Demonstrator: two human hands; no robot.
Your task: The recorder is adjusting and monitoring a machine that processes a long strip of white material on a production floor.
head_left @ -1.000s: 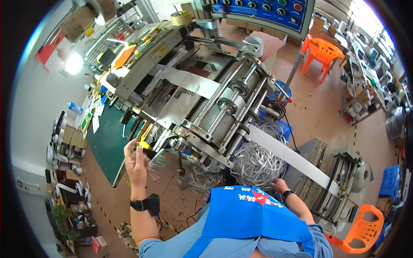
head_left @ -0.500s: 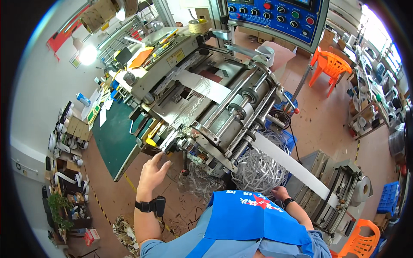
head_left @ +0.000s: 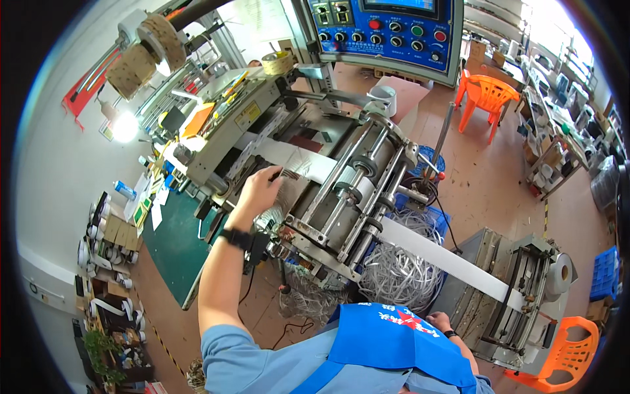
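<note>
Only 1 view here, the head camera looking down on the roller machine [head_left: 341,197]. The left hand [head_left: 261,190] is stretched out over the machine's infeed side, fingers drawn together on a small dark tool [head_left: 283,174], possibly a brush or tweezers, too small to tell, pressed onto the white paper web [head_left: 295,164] just ahead of the rollers, presumably to reach the strip where it lies flat. The right hand [head_left: 440,322] hangs low, on the near side of the machine beside the outgoing white strip [head_left: 446,259]; its fingers are half hidden, so I can't tell their state. Half a second ago the left hand was lower, at the machine's near edge; now it's up on the web.
</note>
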